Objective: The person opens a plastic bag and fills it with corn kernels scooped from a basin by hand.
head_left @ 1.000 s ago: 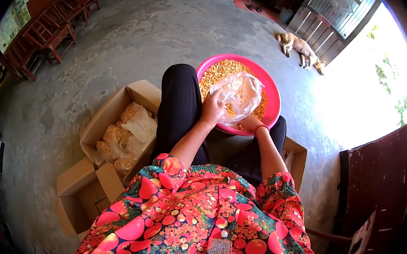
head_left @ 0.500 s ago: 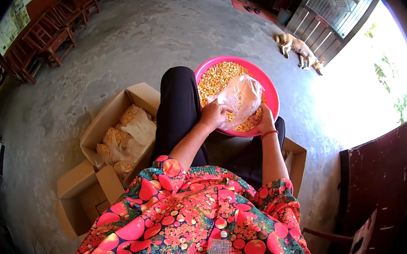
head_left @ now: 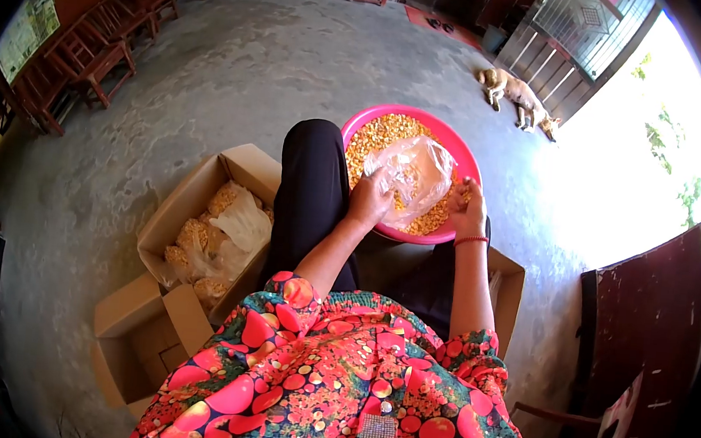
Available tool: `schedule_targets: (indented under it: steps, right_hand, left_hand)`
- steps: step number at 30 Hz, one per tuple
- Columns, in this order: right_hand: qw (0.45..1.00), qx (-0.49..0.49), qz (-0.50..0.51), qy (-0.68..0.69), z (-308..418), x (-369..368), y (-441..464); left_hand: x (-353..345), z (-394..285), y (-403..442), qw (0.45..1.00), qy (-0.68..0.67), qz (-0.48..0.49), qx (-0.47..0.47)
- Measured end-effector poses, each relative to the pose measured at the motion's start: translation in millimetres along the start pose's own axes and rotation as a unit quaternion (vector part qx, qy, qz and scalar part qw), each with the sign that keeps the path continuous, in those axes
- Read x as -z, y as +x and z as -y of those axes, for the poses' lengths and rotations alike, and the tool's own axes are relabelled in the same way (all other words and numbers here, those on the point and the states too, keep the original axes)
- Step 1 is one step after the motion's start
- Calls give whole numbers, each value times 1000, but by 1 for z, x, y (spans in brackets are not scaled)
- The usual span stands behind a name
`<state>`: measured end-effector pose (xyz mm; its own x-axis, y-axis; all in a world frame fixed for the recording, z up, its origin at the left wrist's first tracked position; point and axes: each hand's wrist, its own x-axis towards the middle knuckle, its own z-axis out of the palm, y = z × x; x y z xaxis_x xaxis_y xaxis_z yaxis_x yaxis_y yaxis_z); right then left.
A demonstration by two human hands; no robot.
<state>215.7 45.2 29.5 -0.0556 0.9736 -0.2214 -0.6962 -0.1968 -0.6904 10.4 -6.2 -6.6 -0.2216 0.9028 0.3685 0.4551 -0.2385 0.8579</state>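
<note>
A pink basin [head_left: 469, 164] of yellow corn kernels [head_left: 386, 130] rests near my knees. Over the kernels, my left hand [head_left: 371, 198] grips the near left edge of a clear plastic bag [head_left: 423, 165], whose mouth hangs open. My right hand [head_left: 468, 209], with a red band at the wrist, is raised at the basin's right rim, its fingers curled around what looks like some kernels. The bag and my right hand are apart or barely touching; I cannot tell which.
To my left, a cardboard box [head_left: 173, 197] holds filled bags of kernels [head_left: 194, 235]. Beside it stands another open box [head_left: 131, 304]. A third box [head_left: 510, 300] is partly hidden at my right. A dog [head_left: 517, 93] lies near the doorway; wooden chairs [head_left: 91, 63] line the left wall.
My right hand has come out from under the bag, moved right and up to the basin's rim, and its fingers have curled. My left hand still holds the bag.
</note>
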Motion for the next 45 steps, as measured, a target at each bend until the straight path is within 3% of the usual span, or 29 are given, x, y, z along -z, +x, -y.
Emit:
schedule_targets:
  steps: [2,4,5,10,14,16,20,27,30,32,34,36,38,40,42,45]
  right_hand:
    - [1000,19,17,0,13,-23,-5]
    - [995,15,94,18,20,-46,-10]
    - [993,12,112,19,20,-55,-11]
    - [994,-40,101,-4,0,-76,0]
    - [971,65,160,-167,-22,-73,-4]
    - [967,86,127,-206,-21,-75,-9]
    - [971,150,96,-157,-6,-66,-11]
    - [948,221,-85,-211,-6,-8,5]
    - [935,179,-95,-290,-23,39,29]
    - [767,300,-41,-565,-49,80,57]
    - [663,223,41,-714,-55,65,53]
    - [432,120,9,-894,-59,30,25]
    - [451,117,-35,-884,-77,39,24]
    - [420,-19,93,-902,-74,43,33]
    - [421,-24,213,-881,-60,21,10]
    - [413,-50,214,-884,-64,18,11]
  left_hand:
    - [-3,2,0,1000,11,-6,-2]
    - [-7,9,1,999,11,-29,-34]
    - [-4,5,1,1000,0,-9,-7]
    - [-7,11,1,1000,3,-13,-14]
    - [-2,4,0,1000,8,-10,3]
    - [0,1,0,1000,5,-9,10]
    - [-3,5,0,1000,-3,-21,-1]
    - [0,3,0,1000,-6,11,14]
    - [-3,6,1,1000,7,7,1]
    - [-8,14,1,999,19,-14,-35]
    - [-9,19,2,999,18,-11,-40]
    - [-8,19,2,999,16,0,-38]
    - [-7,20,3,999,6,3,-46]
    - [-5,16,2,999,7,20,-32]
    - [-2,12,1,999,-1,16,-44]
    - [1,6,-1,999,10,29,-32]
